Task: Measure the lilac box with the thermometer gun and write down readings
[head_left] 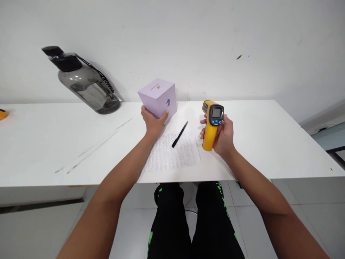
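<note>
My left hand (154, 121) grips the lower near corner of a lilac box (157, 99), its thumb on the front face and its fingers round the left side. A small dark emblem marks the front of the box. In my right hand (224, 136) is a yellow and black infrared thermometer (209, 135), held upright by its handle. Its grey screen and blue buttons face me, and the screen looks blank. Between the two hands a black pen (179, 134) lies slantwise across a sheet of handwritten paper (172, 158).
Towards the back left of the white table (250, 144), a grey see-through water bottle (88, 84) with a black lid and strap stands by the wall. An orange and black object (3, 114) is cut off at the left edge. My legs are below the table's front edge.
</note>
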### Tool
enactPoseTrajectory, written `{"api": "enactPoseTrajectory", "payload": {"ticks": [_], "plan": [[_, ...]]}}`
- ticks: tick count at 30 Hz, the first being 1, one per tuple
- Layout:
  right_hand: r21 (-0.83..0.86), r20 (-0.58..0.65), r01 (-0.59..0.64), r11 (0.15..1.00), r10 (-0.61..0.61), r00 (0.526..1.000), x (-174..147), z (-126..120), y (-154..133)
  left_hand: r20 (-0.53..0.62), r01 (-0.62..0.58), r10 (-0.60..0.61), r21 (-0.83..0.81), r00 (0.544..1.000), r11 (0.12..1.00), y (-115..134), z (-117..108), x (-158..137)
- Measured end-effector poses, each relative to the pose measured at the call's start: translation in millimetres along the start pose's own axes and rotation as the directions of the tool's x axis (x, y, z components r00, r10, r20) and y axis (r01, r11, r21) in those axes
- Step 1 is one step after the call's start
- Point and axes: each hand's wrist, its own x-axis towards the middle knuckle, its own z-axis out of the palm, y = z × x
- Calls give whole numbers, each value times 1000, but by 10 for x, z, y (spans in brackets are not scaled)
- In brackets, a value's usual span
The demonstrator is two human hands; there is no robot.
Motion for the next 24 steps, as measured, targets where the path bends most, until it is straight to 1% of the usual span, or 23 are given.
{"api": "enactPoseTrajectory", "payload": {"ticks": [4,8,13,16,18,20,21,23,24], "plan": [[7,-38,-34,999,34,999,-3,22,16,-10,-9,9,-8,1000,1000,-7,3,-2],[-19,-13,-62,998,61,998,5,28,43,0,-7,7,-15,1000,1000,0,2,4],[-70,7,-44,997,44,999,56,0,77,10,-2,2,24,1000,1000,11,1,15],[-154,2,-17,988,18,1000,82,-30,95,16,5,-6,43,1000,999,24,5,11],[-261,-3,16,965,-18,1000,98,-62,103,17,15,-15,41,1000,999,30,12,8],[-421,8,93,902,-99,995,124,-114,98,16,16,-17,42,1000,999,28,22,11],[-510,29,147,847,-154,988,145,-147,90,14,14,-14,45,1000,999,24,28,15],[-665,96,248,704,-248,964,203,-230,61,11,4,-4,54,1000,999,9,40,26],[-723,131,281,632,-273,953,241,-276,44,10,-3,2,56,1000,998,1,46,32]]}}
